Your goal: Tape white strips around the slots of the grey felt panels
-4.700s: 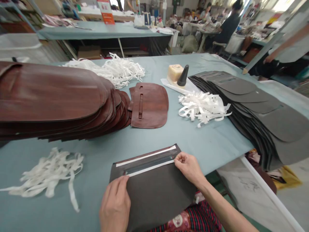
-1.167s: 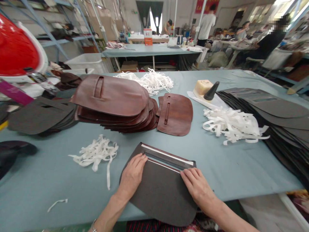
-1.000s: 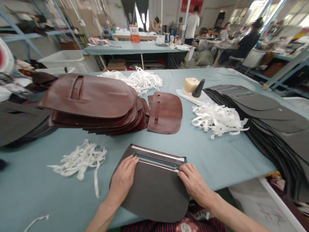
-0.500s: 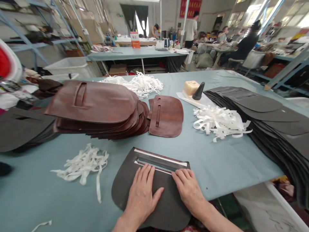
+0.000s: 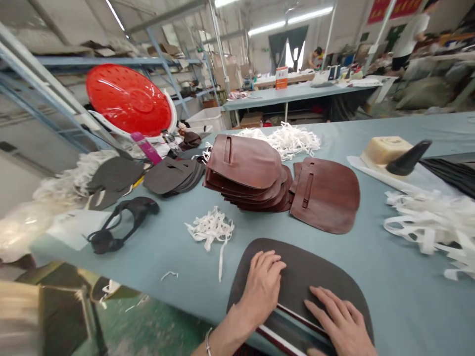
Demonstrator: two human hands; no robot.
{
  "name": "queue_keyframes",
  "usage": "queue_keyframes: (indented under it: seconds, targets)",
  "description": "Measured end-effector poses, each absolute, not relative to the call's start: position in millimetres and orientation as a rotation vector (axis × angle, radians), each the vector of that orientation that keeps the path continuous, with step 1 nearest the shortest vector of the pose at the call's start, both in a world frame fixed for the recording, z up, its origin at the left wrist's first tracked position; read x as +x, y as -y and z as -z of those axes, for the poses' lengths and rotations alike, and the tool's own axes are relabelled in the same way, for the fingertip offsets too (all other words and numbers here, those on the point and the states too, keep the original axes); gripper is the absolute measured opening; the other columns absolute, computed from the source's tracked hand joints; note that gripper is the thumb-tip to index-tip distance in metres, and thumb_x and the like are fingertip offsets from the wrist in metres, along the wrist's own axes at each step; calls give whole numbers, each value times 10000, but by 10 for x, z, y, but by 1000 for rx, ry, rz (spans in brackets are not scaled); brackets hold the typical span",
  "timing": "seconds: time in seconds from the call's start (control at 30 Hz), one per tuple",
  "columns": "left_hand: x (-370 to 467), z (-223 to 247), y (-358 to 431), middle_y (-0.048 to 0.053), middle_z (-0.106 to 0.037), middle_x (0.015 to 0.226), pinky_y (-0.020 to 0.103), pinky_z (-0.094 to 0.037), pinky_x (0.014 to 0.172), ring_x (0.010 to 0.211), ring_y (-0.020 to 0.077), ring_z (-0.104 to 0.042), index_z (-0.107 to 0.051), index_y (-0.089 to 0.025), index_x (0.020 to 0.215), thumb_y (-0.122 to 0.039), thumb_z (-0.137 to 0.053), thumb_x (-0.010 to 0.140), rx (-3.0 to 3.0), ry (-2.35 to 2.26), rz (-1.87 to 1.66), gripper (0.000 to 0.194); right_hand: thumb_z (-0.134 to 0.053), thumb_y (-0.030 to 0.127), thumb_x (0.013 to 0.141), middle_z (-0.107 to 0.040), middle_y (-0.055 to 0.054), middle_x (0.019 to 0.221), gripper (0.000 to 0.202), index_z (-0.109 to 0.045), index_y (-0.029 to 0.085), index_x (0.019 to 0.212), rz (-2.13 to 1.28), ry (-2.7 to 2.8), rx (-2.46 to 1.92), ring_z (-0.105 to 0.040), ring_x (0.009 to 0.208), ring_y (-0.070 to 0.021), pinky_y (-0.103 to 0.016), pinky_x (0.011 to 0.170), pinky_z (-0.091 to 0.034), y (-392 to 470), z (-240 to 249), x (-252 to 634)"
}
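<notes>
A dark grey leather-like panel [image 5: 308, 262] with a rounded far edge lies on the table in front of me. White strips run beside the long slot at its near side. My left hand [image 5: 261, 287] rests on the left part of the panel, fingers stretched and slightly bent. On the right part lies my right hand [image 5: 337, 319], its fingers spread; its thumb is near the slot. Beyond them are a stack of brown leather panels [image 5: 245, 163] and a single brown panel [image 5: 326, 195] with a narrow slot.
White strip scraps lie in piles at left [image 5: 211, 227] and right [image 5: 434, 227]. A cream block [image 5: 386, 151] and a black cone-shaped tool [image 5: 408, 158] sit at the right. Black straps [image 5: 122, 225], grey panels [image 5: 168, 175] and a red basin [image 5: 129, 101] stand left. People are in the background.
The grey panel has been turned around, so its slot has gone from the far side to the near side. Both hands have shifted on it. The view has swung left.
</notes>
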State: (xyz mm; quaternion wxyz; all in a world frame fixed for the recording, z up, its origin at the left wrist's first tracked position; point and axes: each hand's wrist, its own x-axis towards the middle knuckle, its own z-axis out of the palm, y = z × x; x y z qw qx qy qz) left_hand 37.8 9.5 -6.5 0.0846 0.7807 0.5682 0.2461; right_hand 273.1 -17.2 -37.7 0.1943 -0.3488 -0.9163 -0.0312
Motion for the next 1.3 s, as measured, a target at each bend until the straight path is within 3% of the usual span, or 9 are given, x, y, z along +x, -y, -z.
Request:
queue_keyframes:
  seconds: [0.07,0.2,0.33,0.4,0.53,0.73,0.9,1.03,1.3]
  targets:
    - [200,65,-126,92,-554,1224,462,-333,1061,1235,222,-441,-540,-212,1161,-112,-440,854,2186,-1993,-899,338,-552,626,774,-564,-100,1300,603,-548,281,1269,170,2601,-956,-545,1122,-295,-381,851,-371,88,421,2821]
    - [-324,90,-148,173,-519,1264,530,-334,1014,1235,312,-435,-480,-144,1261,-294,-500,862,1508,-2513,-1124,427,-547,538,820,-467,-73,1403,577,-473,311,1345,93,2649,-1004,-452,1245,-297,-405,928,-340,-109,448,2899]
    - [-623,142,-113,76,-677,802,398,-494,794,825,242,-646,-638,-144,983,-415,-504,838,1171,-2196,-1032,334,-534,359,849,-518,-95,1341,327,-620,272,1152,-213,2457,-1199,-450,1225,-314,-456,933,-345,-348,226,2597]
    - [-565,168,-102,43,-682,731,325,-513,721,733,200,-653,-657,-152,897,-450,-483,846,1158,-2053,-1034,349,-487,319,882,-606,-103,1191,244,-651,227,1037,-514,2286,-1221,-524,1109,-265,-403,897,-383,-427,53,2243]
    - [-272,177,-71,64,-697,931,318,-495,821,894,201,-638,-676,-163,943,-421,-517,838,1179,-1818,-1129,320,-443,399,903,-660,-54,830,306,-653,186,841,-1271,1888,-1217,-585,777,-178,-294,717,-430,-522,-133,1401]
    - [-288,35,94,51,-650,1047,376,-444,905,995,194,-580,-630,-256,1108,-234,-414,902,1756,-1971,-952,299,-616,321,688,-549,23,549,190,-577,148,757,-1927,1246,-1263,-355,421,-70,-216,429,-258,-612,23,888]
    - [-447,58,-6,100,-598,1141,431,-407,940,1094,250,-522,-583,-223,1157,-192,-462,870,2037,-2266,-1014,314,-603,271,650,-520,34,557,150,-575,139,717,-1968,1235,-1208,-349,459,-58,-203,447,-242,-563,-1,904]
    - [-714,170,-217,91,-601,1140,422,-372,968,1160,252,-482,-622,-223,1014,-149,-450,860,2271,-2314,-743,242,-548,209,672,-464,54,503,53,-521,164,665,-1834,1390,-1253,-352,468,-70,-209,461,-237,-492,16,1066]
    - [-1353,-145,-391,125,-558,1158,472,-372,933,1106,294,-494,-589,-188,1077,-153,-489,803,1947,-2708,-816,294,-493,228,796,-469,52,537,141,-515,176,667,-1432,1767,-1367,-388,519,-88,-212,501,-276,-371,-39,1880]
